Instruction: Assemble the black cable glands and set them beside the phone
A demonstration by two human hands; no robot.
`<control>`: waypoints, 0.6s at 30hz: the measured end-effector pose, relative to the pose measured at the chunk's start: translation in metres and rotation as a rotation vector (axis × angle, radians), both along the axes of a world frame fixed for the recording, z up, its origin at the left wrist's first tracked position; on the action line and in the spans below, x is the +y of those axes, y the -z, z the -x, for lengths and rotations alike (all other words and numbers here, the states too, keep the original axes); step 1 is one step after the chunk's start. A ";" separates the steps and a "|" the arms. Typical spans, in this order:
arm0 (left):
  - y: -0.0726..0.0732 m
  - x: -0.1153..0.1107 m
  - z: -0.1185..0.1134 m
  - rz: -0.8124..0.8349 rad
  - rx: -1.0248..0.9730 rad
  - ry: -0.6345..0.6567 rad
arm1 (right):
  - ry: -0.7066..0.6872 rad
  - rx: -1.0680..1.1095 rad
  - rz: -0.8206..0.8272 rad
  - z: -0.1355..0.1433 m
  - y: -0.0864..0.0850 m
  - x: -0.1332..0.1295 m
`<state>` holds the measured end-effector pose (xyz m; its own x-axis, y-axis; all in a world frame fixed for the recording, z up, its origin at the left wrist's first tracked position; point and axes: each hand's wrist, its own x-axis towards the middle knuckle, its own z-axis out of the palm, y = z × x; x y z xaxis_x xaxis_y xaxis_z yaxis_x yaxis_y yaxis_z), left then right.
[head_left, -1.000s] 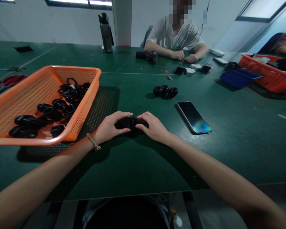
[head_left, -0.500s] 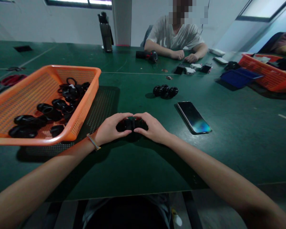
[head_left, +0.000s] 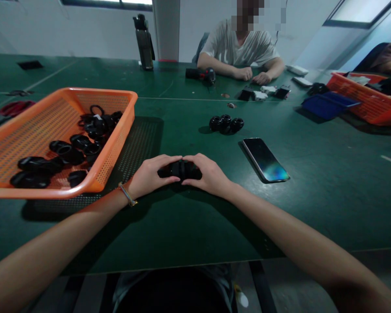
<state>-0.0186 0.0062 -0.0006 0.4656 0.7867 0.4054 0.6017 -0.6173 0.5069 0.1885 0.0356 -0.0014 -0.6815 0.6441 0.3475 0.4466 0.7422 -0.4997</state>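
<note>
One black part (head_left: pixel 178 170), partly hidden, between left hand (head_left: pixel 146 176) and right hand (head_left: pixel 213 174), low over green surface (head_left: pixel 189 230); contact beneath can't be told. Fingers of both clamped on it, index tips nearly meeting. Orange basket (head_left: pixel 114 150) with black fittings (head_left: pixel 70 154) to left. Three black pieces (head_left: pixel 226 125) beyond the hands. Phone (head_left: pixel 265 160) flat, right side.

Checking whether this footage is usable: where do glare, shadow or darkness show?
Head view: bluish glare towards the lower end of the phone; head view: a perforated shadow beside the orange basket on the green table; head view: the black part between left hand and right hand, too dark for fine detail.
</note>
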 end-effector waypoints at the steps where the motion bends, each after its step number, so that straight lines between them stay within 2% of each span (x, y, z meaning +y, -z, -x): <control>1: 0.000 0.000 0.000 0.003 -0.007 -0.002 | -0.001 -0.005 -0.017 0.000 0.000 0.000; 4: 0.001 0.000 0.000 -0.011 -0.023 0.011 | 0.013 -0.019 -0.097 -0.001 0.002 0.000; 10: 0.004 0.000 0.001 -0.067 -0.013 0.025 | -0.018 -0.033 -0.362 -0.002 0.005 0.003; 14: 0.003 -0.001 0.000 -0.074 -0.013 0.026 | -0.023 -0.033 -0.406 -0.001 0.006 0.004; 18: 0.002 0.000 0.000 -0.076 -0.015 0.032 | -0.027 -0.041 -0.376 -0.001 0.008 0.003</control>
<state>-0.0181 0.0058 -0.0030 0.4835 0.7383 0.4703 0.5738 -0.6730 0.4667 0.1893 0.0387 -0.0089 -0.7147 0.4583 0.5284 0.4383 0.8822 -0.1723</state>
